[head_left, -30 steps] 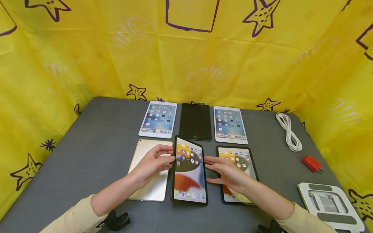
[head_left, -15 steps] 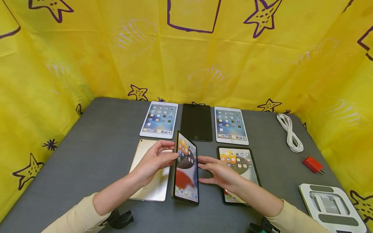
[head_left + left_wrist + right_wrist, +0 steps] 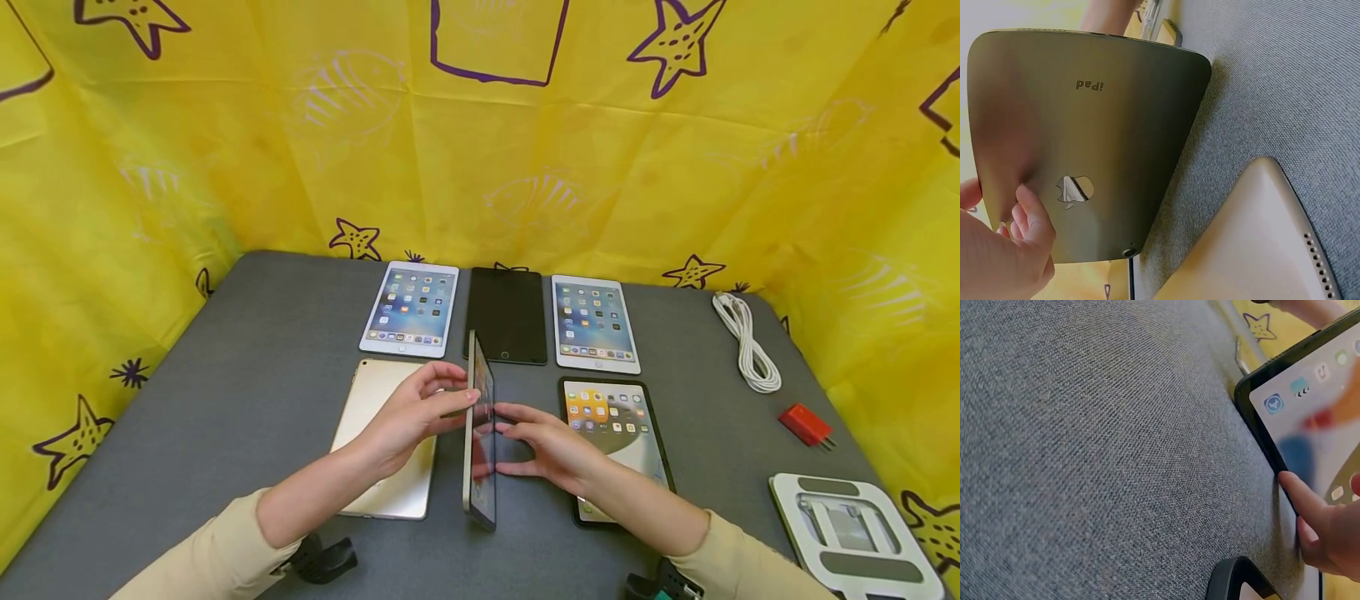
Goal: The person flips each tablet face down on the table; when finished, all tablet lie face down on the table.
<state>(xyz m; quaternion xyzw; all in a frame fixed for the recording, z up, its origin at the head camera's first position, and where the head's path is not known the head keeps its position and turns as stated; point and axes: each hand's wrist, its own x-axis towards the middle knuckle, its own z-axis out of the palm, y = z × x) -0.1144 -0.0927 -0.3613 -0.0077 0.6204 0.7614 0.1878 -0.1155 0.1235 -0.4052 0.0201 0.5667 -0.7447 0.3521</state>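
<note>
Mid-table, a raised tablet (image 3: 482,446) stands on edge between two hands.

The left hand (image 3: 420,412) pinches its nine o'clock side, fingers against the back; from three o'clock the right hand (image 3: 551,442) reaches in, fingers spread, one fingertip against the lower edge. Whether that edge meets the grey table (image 3: 262,350) is hard to tell. Around the raised tablet, a gold tablet (image 3: 390,467) lies face down at nine o'clock, a black-rimmed tablet (image 3: 617,437) at three, a dark tablet (image 3: 506,312) near twelve.
</note>
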